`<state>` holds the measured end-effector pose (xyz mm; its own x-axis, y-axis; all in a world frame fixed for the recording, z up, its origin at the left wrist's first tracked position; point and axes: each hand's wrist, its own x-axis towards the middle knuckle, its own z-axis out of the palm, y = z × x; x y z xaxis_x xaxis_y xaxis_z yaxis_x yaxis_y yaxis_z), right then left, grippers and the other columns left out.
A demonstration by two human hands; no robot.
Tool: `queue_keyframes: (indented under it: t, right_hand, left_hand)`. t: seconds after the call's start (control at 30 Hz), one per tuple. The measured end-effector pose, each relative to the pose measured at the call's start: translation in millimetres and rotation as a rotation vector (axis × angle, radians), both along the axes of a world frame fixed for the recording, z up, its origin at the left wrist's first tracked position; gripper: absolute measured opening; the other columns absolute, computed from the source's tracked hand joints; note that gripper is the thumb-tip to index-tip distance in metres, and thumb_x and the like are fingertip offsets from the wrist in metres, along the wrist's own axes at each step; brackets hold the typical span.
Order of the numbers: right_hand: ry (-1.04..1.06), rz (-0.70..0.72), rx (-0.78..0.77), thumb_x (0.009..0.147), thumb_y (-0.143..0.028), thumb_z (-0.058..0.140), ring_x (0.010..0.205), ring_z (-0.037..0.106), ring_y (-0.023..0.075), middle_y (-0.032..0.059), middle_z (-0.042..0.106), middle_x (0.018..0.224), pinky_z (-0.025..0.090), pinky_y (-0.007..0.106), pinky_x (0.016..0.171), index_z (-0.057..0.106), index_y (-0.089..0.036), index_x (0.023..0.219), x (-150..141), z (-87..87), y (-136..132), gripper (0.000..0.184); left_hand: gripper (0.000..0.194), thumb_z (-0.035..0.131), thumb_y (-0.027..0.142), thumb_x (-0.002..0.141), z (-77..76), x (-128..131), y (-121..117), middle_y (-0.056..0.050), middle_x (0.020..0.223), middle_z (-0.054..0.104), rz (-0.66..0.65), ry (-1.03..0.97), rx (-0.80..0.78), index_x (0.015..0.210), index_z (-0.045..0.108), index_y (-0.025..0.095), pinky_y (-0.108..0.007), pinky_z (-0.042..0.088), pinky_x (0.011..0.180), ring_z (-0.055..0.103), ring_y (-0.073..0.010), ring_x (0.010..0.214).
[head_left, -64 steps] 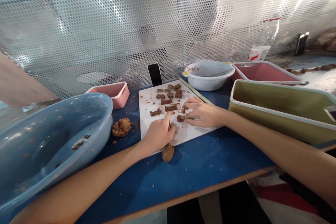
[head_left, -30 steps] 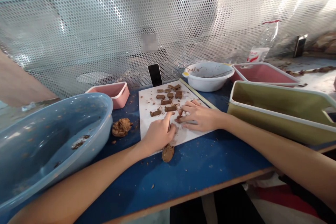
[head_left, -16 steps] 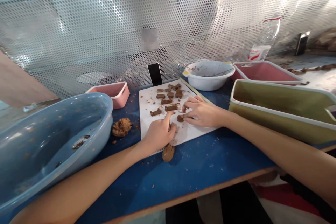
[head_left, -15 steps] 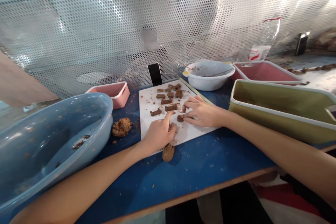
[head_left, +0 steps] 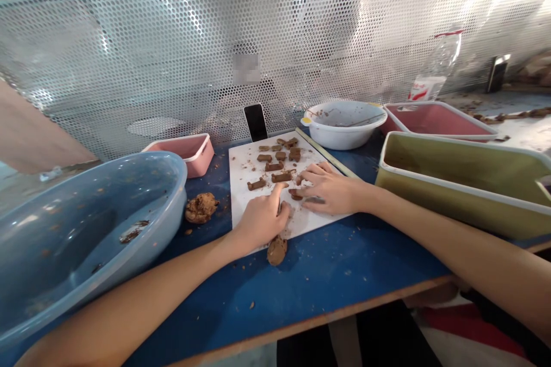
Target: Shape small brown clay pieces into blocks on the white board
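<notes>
A white board [head_left: 245, 206] lies on the blue table [head_left: 327, 275], with several small brown clay pieces [head_left: 275, 163] near its far edge. My left hand [head_left: 260, 218] rests on the board, fingers curled under and the forefinger pointing out, touching the board beside a clay piece. My right hand [head_left: 329, 188] lies over a small brown clay piece [head_left: 296, 194], its fingertips pinched on it. A brown clay lump [head_left: 276, 250] sits at the board's near edge, just below my left hand.
A large blue basin [head_left: 81, 235] stands at left, with a clay lump [head_left: 200, 207] beside it. At the back are a pink tray [head_left: 189, 149], a phone [head_left: 255, 122], a white bowl [head_left: 344, 123] and a perforated metal screen [head_left: 172, 51]. A green bin [head_left: 465, 183] and a pink bin [head_left: 430, 120] stand at right.
My right hand's fingers have shifted slightly back and forth over the small clay piece. My left hand has stayed in place.
</notes>
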<state>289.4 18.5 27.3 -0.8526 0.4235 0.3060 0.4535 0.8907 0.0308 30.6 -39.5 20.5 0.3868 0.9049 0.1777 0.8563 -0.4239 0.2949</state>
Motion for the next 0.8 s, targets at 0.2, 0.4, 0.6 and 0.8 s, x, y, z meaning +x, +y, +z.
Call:
queue_keyframes:
  t: [0.2,0.4,0.6,0.8]
  right_hand:
    - [0.005,-0.028,-0.023,0.116,-0.05,0.05,0.124,0.052,0.0347,0.0137,0.068,0.137,0.039,0.057,0.104,0.085,-0.031,0.127,2.1,-1.9,1.0,0.041]
    - [0.022,-0.09,-0.134,0.114,-0.049,0.055,0.124,0.054,0.0347,0.0115,0.069,0.132,0.042,0.055,0.104,0.085,-0.037,0.129,2.0,-1.0,1.9,0.036]
    - [-0.006,-0.128,-0.22,0.113,-0.044,0.055,0.119,0.056,0.0338,0.0114,0.068,0.121,0.044,0.056,0.103,0.085,-0.04,0.131,3.4,4.7,3.9,0.035]
    - [0.087,-0.069,-0.021,0.113,-0.039,0.054,0.127,0.055,0.0363,0.0155,0.069,0.131,0.04,0.057,0.106,0.084,-0.029,0.133,9.7,3.5,8.7,0.038]
  left_hand:
    - [0.053,0.048,0.029,0.107,1.5,0.2,-1.0,0.004,0.06,0.057,0.004,0.011,-0.015,0.158,0.054,0.014,-0.03,0.045,0.065,0.062,-0.0222,0.059]
    - [0.054,0.048,0.03,0.107,0.9,0.1,-0.5,0.004,0.061,0.056,-0.001,0.009,-0.013,0.158,0.053,0.014,-0.03,0.043,0.063,0.061,-0.0217,0.06]
    - [0.055,0.047,0.029,0.107,-0.7,-1.0,0.4,0.005,0.061,0.056,-0.015,-0.007,-0.007,0.16,0.052,0.014,-0.029,0.042,0.063,0.059,-0.0208,0.058]
    - [0.051,0.049,0.028,0.106,-4.7,-1.8,2.3,0.003,0.066,0.062,-0.016,-0.022,0.005,0.155,0.055,0.016,-0.03,0.043,0.065,0.062,-0.0211,0.061]
